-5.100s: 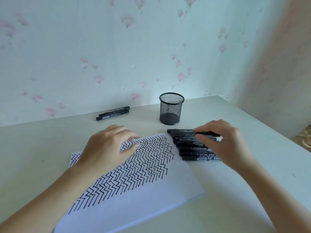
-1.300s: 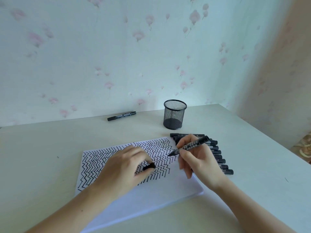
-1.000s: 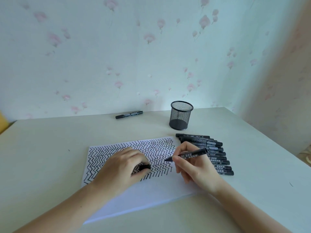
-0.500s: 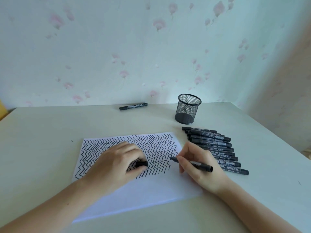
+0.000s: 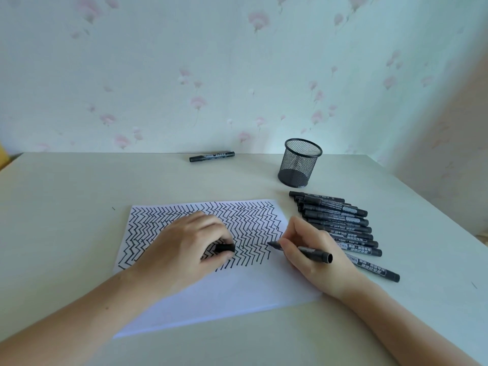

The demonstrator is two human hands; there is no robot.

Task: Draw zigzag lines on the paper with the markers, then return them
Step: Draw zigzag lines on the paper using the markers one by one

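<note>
Paper (image 5: 237, 294) near table's (image 5: 66, 207) front edge: far half packed w/ zigzags, near half blank, so roughly halfway; no marker back in mesh cup (image 5: 299, 163) by far right. Left hand (image 5: 182, 249) flat-ish on sheet, pinching cap (image 5: 225, 247). Right hand (image 5: 314, 253) gripping uncapped marker (image 5: 301, 250), tip at zigzags' right end; marker row (image 5: 340, 225) just beyond.

A pale table (image 5: 79, 207) meets floral wallpaper (image 5: 184, 62) along its far edge. The wallpaper carries faint pink blossoms.
</note>
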